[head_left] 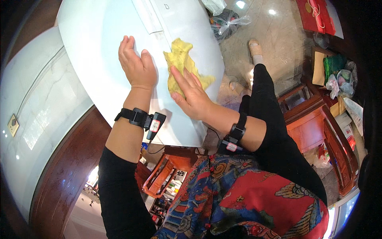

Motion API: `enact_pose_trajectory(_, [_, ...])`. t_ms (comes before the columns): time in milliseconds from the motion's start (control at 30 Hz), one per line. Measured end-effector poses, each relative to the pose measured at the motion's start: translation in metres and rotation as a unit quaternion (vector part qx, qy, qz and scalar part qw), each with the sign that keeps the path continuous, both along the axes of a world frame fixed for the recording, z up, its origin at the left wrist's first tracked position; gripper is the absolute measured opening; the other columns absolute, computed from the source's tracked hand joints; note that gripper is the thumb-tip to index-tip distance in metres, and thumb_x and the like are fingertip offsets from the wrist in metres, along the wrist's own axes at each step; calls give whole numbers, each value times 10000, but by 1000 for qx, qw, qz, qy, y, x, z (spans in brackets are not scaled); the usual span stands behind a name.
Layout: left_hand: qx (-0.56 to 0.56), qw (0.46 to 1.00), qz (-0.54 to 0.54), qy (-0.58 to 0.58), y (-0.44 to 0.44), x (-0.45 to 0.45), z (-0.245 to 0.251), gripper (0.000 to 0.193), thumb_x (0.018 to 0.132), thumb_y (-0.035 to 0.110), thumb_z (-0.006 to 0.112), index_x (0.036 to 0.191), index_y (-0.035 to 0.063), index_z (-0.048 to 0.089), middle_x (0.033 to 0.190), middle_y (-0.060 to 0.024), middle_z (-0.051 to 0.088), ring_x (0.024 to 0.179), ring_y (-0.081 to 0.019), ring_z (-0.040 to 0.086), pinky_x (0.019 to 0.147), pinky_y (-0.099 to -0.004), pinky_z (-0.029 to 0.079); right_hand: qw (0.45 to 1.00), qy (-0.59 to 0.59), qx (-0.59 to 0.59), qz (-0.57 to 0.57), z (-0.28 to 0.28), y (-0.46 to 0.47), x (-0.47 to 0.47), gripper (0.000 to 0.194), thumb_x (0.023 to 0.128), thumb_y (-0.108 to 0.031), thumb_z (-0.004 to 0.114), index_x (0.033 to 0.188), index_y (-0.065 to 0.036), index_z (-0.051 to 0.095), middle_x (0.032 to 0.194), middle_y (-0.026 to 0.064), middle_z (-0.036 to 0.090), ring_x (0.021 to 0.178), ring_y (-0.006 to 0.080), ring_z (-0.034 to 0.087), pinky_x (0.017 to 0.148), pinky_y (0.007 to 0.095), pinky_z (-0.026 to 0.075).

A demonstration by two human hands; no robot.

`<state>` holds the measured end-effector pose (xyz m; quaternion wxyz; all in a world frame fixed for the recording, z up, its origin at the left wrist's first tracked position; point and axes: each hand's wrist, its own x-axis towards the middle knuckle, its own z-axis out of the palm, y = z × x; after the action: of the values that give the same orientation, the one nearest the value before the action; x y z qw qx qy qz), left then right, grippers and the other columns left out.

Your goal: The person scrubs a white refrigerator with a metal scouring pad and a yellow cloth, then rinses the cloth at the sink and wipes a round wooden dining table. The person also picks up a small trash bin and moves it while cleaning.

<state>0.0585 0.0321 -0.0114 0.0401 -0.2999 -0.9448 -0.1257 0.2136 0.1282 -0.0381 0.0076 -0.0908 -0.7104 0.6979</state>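
A large white cabinet, perhaps a refrigerator (98, 41), fills the upper middle of the view. My right hand (193, 100) lies over a crumpled yellow cloth (180, 56), pressing it to the smooth white face. Part of the cloth is hidden under the palm and fingers. To the left of the cloth, my left hand (135, 67) is spread against the same face with its thumb apart and nothing in it. A long strip, perhaps a handle (148, 18), runs up the face above the cloth.
Tied plastic bags (228, 24) sit on the tiled floor (271, 35) beyond the cabinet. Wooden chairs (313, 128) stand at right and behind me. A wall socket (13, 125) with a cable is at far left. Red paper bags (319, 18) are at upper right.
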Motion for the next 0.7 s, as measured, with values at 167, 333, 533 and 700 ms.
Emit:
enact_pose_trajectory(167, [-6, 1000, 14, -18, 0, 0, 2, 496, 848, 95, 478, 1314, -39, 370, 1397, -237, 356, 1327, -378, 305, 1106, -473, 240, 997, 29, 5, -67, -2, 10, -47, 649, 914, -308, 550, 1475, -126, 278, 1424, 280, 356, 1375, 407, 278, 1096, 520, 225])
enact_pose_trajectory(333, [-8, 999, 21, -24, 2, 1, 3, 501, 846, 91, 457, 1319, -42, 362, 1404, -233, 350, 1334, -376, 292, 1111, -471, 236, 998, 23, -9, -56, -2, 15, -39, 651, 908, -342, 565, 1464, -123, 308, 1418, 289, 357, 1361, 411, 301, 1086, 513, 243])
enact_pose_trajectory(533, [-11, 999, 36, -39, 3, 4, 3, 512, 847, 84, 451, 1333, -41, 350, 1422, -234, 323, 1340, -377, 280, 1116, -474, 230, 999, -5, -14, -31, -1, 14, -28, 624, 933, -377, 531, 1460, -117, 322, 1438, 250, 361, 1371, 387, 302, 1086, 493, 246])
enact_pose_trajectory(700, [-13, 998, 31, -46, 1, 2, 3, 515, 855, 100, 452, 1337, -44, 343, 1423, -241, 316, 1341, -380, 278, 1120, -472, 223, 982, 28, -164, -91, -17, 27, -70, 456, 995, -329, 433, 1380, -85, 462, 1371, 178, 485, 1327, 338, 391, 1069, 401, 321])
